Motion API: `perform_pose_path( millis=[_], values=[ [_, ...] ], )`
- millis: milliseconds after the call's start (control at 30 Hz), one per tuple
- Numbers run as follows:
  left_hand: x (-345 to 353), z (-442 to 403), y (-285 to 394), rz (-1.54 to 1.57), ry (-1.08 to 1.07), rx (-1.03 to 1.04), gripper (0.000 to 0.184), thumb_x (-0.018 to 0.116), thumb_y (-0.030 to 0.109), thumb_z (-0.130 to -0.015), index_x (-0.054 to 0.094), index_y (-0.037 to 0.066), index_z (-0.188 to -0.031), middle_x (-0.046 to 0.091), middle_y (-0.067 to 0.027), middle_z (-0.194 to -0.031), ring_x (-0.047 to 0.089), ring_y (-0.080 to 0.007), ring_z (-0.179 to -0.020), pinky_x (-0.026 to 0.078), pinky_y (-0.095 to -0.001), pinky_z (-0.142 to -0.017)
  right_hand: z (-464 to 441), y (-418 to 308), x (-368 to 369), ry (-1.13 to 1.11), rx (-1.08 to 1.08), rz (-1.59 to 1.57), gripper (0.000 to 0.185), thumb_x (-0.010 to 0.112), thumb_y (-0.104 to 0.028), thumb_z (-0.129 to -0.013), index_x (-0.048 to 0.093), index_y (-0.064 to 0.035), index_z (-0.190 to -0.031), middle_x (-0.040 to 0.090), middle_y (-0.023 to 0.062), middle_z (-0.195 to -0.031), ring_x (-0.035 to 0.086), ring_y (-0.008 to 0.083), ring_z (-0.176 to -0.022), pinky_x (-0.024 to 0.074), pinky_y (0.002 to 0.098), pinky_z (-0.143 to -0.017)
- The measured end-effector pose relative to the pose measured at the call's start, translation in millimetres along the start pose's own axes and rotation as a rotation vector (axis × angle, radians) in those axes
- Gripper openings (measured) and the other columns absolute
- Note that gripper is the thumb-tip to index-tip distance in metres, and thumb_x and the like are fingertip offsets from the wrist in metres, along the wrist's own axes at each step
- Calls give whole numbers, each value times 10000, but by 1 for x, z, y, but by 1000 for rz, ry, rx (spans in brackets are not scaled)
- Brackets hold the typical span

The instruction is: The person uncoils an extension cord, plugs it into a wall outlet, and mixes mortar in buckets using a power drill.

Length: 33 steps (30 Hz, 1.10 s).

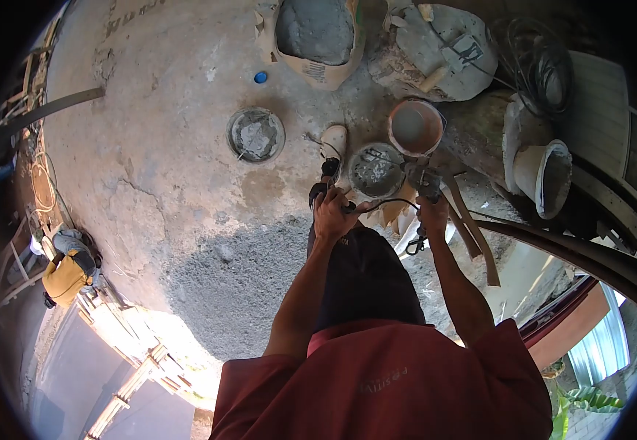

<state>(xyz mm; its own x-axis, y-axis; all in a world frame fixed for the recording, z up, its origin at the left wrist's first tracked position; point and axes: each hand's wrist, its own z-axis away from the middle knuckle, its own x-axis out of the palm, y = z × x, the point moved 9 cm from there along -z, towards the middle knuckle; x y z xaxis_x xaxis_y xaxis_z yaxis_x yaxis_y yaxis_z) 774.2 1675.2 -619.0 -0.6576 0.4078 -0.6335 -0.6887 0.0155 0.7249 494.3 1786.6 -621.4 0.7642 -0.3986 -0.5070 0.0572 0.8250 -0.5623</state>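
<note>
My left hand (pixel 331 213) is closed around a dark cable (pixel 386 202) just above my knee. The cable runs in a curve to my right hand (pixel 433 214), which grips the handle of a grey and black tool (pixel 425 180). What kind of tool it is I cannot make out. Beside the tool stands a round bucket (pixel 376 170) with grey, wet-looking material inside. A reddish bucket (pixel 415 127) of grey-brown liquid is just beyond. Near my left foot (pixel 334 141), another round container (pixel 255 135) holds grey mix.
An open bag (pixel 315 33) of grey powder lies at the top, beside a grey slab (pixel 447 51) and coiled cable (pixel 535 66). Gravel (pixel 223 286) covers ground at the lower left. Wooden pieces (pixel 472 231) lie at right. A person (pixel 69 275) is at far left.
</note>
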Motion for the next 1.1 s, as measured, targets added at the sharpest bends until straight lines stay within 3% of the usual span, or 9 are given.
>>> perform_pose_path(
  millis=[67,167,333,467,700,733,933,1033,1100],
  values=[
    [2,4,0,9,-18,1,560,775,559,-660,600,28,-699,617,-89,-980,592,-309,-981,394,-445,-934,22,-19,-11,-72,-48,262,258,649,-201,-764,634,10,-913,643,104,-709,619,224,-556,495,369,-546],
    [7,1,-1,15,-57,-17,549,771,546,-672,599,26,-711,613,-87,-979,592,-306,-973,392,-447,-933,57,-63,-2,-176,-421,533,413,657,-155,-720,608,-7,-1103,638,232,-1014,598,419,-965,470,469,-861],
    [-2,4,4,42,22,63,522,769,510,-695,597,19,-729,610,-85,-976,589,-306,-946,387,-453,-937,76,-56,19,-219,-489,553,487,645,-145,-715,569,-38,-1184,650,245,-779,637,444,-785,510,501,-720],
    [-6,6,4,45,33,53,502,772,486,-697,591,20,-742,609,-86,-968,590,-300,-954,381,-437,-952,56,-23,73,-215,-500,597,556,646,-144,-719,530,-19,-1249,645,285,-835,631,465,-826,515,524,-744],
    [-7,6,6,32,3,47,512,765,496,-696,592,15,-731,611,-83,-955,587,-299,-943,397,-418,-912,54,13,57,-70,-328,489,475,647,-138,-740,560,15,-1181,658,269,-902,638,444,-872,516,513,-762],
    [-8,6,6,26,5,39,512,765,496,-696,592,15,-731,611,-83,-955,587,-299,-943,397,-418,-912,57,10,38,100,-373,343,244,653,-158,-735,627,32,-886,660,216,-747,664,368,-716,523,438,-689],
    [-3,5,9,6,-23,38,531,763,518,-691,587,18,-704,610,-97,-973,583,-304,-963,391,-437,-917,29,71,5,85,236,-430,154,673,-101,-720,571,-29,-629,504,38,-515,513,136,-406,403,281,-393],
    [0,5,10,-12,-58,32,528,762,514,-695,585,16,-700,612,-93,-969,585,-302,-955,390,-441,-917,22,79,1,90,252,-482,125,669,-111,-728,600,-26,-668,528,35,-536,502,127,-394,396,265,-388],
    [2,5,10,-16,-48,36,528,763,513,-694,581,17,-695,611,-89,-958,586,-300,-947,389,-443,-919,23,67,-4,27,85,-53,173,668,-149,-746,629,20,-744,598,80,-616,565,169,-472,463,314,-467]
  ],
)
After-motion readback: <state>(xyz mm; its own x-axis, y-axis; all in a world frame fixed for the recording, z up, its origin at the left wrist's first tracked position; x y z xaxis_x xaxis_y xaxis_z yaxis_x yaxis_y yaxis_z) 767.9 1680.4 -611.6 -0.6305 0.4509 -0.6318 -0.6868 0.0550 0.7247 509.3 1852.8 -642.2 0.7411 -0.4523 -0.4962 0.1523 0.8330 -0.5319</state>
